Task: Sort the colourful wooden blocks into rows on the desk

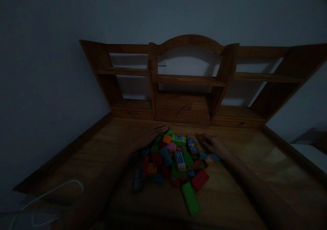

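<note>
A heap of painted toy blocks lies on the wooden desk (pixel 230 196), in dim light. My left hand (pixel 152 136) is at the heap's back left, fingers stretched out, their tips at a small yellowish block (pixel 165 129). I cannot tell whether they press on it. At the back right, my right hand (pixel 213 143) rests with its fingers loosely bent and apart, beside a blue patterned block (pixel 192 145) and a blue triangular block (pixel 202 155). Between the hands are a green printed block (pixel 178 140) and an orange block (pixel 167 139). Nearest me lies a long green block (pixel 190 198).
A wooden shelf unit (pixel 189 80) stands along the back of the desk against the wall. A white cable (pixel 63 182) curves at the lower left. Raised wooden edges (pixel 288 151) run along the desk's sides. A wall socket (pixel 161 60) shows behind the shelves.
</note>
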